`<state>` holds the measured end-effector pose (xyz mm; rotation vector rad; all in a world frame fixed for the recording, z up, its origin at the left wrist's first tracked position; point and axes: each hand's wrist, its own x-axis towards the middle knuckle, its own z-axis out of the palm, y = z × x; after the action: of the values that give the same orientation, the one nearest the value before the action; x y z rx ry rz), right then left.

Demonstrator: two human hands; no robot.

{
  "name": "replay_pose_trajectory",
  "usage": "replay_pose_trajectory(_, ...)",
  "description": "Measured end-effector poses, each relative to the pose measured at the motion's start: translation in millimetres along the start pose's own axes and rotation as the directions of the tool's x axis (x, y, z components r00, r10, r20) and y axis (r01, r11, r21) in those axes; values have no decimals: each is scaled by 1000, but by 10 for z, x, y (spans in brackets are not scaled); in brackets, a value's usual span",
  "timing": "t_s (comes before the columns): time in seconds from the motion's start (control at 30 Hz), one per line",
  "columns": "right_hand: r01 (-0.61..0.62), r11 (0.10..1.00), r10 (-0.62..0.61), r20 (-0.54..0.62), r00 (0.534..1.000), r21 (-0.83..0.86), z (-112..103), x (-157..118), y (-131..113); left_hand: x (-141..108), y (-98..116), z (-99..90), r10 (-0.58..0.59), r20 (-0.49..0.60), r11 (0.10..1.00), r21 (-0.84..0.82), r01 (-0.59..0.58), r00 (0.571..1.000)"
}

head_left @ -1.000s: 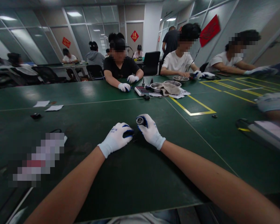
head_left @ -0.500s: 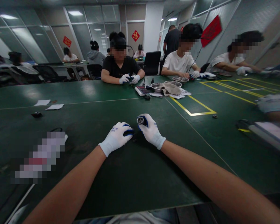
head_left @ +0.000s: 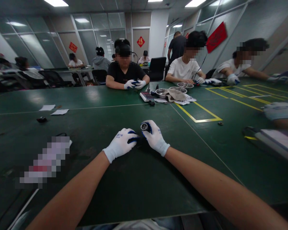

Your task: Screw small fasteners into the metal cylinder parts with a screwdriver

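My right hand [head_left: 156, 138], in a white glove with blue palm and fingers, is wrapped round a dark cylindrical object [head_left: 144, 127]. Its round end, with a pale ring and markings, faces up toward me; what kind of object it is I cannot tell. Just left of it, my left hand [head_left: 120, 145] wears the same sort of glove. The left fingers are bent together low over the table, and whatever is between them is too dark and small to make out. Both hands are close together above the green tabletop [head_left: 124, 191].
A blurred-out flat object [head_left: 46, 161] with a cable lies at the left. Metal bowls [head_left: 162, 92] and a cloth [head_left: 175, 95] stand ahead. Yellow tape [head_left: 208, 121] marks the table. A co-worker's gloved hand [head_left: 279, 111] is at the right, near a pale flat box [head_left: 278, 139].
The whole scene sits slightly lower in the picture as the head view tilts up. My hands keep nearly the same pose. At the far right, a co-worker's arm has moved.
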<state>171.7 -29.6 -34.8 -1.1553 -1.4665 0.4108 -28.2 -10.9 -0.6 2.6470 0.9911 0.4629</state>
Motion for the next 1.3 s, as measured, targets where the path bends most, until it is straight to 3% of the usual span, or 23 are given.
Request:
replay_pose_trajectory(1.07, 31, 1000, -31, 22, 999, -1, -7, -16, -35, 10, 34, 8, -78, 9, 997, 11, 78, 997)
replay_pose_trajectory(1.3, 107, 994, -107, 30, 994, 2, -35, -51, -118, 25, 25, 8, -128, 27, 992, 17, 127, 991)
